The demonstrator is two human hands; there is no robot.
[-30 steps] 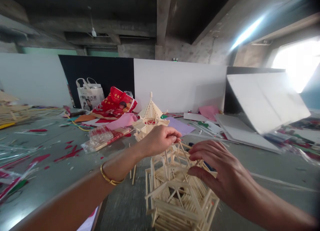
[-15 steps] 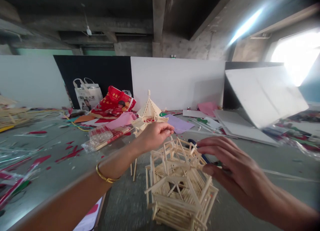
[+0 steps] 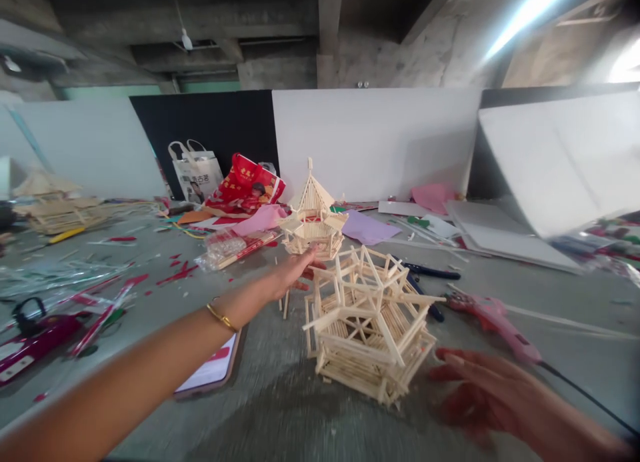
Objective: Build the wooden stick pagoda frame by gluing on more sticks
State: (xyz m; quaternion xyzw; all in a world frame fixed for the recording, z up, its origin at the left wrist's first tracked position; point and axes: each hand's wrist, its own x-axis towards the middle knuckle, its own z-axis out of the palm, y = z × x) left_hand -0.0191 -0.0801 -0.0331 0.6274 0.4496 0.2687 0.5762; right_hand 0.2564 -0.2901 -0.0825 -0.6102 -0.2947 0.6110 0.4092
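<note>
A multi-sided wooden stick framework (image 3: 370,335), with lattice-like walls and an open top, stands on the grey table in front of me. My left hand (image 3: 296,273) is at its far left corner, fingers apart; whether they touch the sticks I cannot tell. Beyond that hand rises a stick pavilion (image 3: 313,212) with a pointed roof. My right hand (image 3: 483,389), smeared by motion, hovers off the framework's near right side, fingers apart and nothing in them. A pink glue gun (image 3: 505,322) lies behind it, beside dark-handled pliers (image 3: 430,271).
A phone (image 3: 213,369) lies under my left forearm. Further left are a magenta device (image 3: 37,342) and red scraps. At the back stand a red bag (image 3: 245,185) and a white bag (image 3: 197,175). White boards (image 3: 515,239) lie back right; another stick model (image 3: 57,205) is far left.
My right hand has drawn down and away from the framework, uncovering the glue gun and pliers. My left hand has come lower, to the framework's left edge. The camera view has shifted.
</note>
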